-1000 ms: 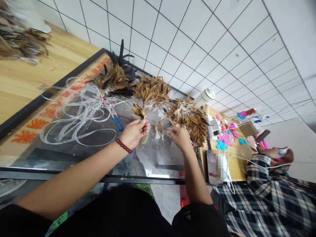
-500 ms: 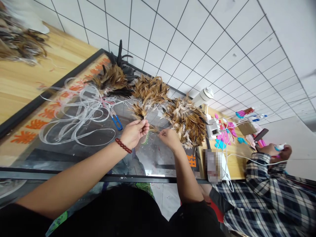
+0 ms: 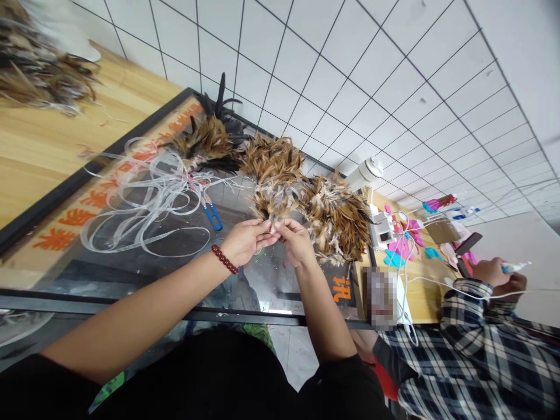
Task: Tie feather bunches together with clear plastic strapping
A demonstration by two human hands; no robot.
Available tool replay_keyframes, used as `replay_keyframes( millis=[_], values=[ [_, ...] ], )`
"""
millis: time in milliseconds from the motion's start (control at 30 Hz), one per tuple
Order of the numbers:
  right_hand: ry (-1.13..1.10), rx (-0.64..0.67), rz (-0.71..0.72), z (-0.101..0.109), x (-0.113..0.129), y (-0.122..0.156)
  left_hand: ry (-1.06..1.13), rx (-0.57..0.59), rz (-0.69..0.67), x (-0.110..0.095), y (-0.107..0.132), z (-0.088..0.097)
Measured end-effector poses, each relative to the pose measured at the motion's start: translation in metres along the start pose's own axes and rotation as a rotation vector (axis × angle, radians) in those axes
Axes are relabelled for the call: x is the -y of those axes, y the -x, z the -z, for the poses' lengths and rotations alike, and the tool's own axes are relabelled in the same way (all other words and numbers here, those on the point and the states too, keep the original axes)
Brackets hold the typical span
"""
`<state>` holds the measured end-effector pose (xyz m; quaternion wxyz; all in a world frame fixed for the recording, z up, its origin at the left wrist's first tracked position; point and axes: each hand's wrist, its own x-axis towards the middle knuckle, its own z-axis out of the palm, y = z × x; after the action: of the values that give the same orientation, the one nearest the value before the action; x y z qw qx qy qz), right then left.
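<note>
A small bunch of brown feathers (image 3: 270, 204) stands above my two hands, which meet over a glass tabletop (image 3: 184, 262). My left hand (image 3: 247, 240), with a red bead bracelet on the wrist, pinches the bunch at its base. My right hand (image 3: 297, 240) is closed against the same base, fingertips touching the left hand's. Behind them lie heaps of brown and black feathers (image 3: 271, 163), and one more heap (image 3: 336, 219) lies at the right.
Clear plastic strapping (image 3: 144, 198) lies tangled at the left, beside blue-handled snips (image 3: 213, 214). A wooden table (image 3: 52, 140) carries another feather heap (image 3: 39, 76). At the right a person in a plaid shirt (image 3: 481, 350) holds a tool among pink and blue scraps (image 3: 405, 242).
My right hand has come left from the loose feathers and joined my left hand at the bunch's base. The bunch looks fuller. The view has shifted slightly.
</note>
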<state>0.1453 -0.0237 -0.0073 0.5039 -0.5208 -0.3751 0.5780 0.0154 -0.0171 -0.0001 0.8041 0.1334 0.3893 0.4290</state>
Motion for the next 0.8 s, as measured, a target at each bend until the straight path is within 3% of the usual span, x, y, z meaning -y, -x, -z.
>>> replay_keyframes(
  millis=[200,400,500,700,800],
  values=[
    [0.24,-0.113,0.219,0.001,-0.011,-0.004,-0.076,-0.006,-0.049,0.003,-0.003,0.004],
    [0.565,-0.046,0.306,0.016,0.0,-0.003,-0.213,0.066,-0.033,0.007,-0.008,0.009],
    [0.423,-0.024,0.214,0.02,0.006,-0.002,-0.29,0.145,-0.013,0.006,-0.006,0.01],
    [0.1,0.405,-0.184,0.03,0.008,-0.001,-0.199,0.436,0.254,-0.001,-0.002,0.013],
    [0.054,0.438,-0.211,0.032,0.007,-0.001,-0.195,0.449,0.36,-0.002,-0.003,0.015]
  ],
)
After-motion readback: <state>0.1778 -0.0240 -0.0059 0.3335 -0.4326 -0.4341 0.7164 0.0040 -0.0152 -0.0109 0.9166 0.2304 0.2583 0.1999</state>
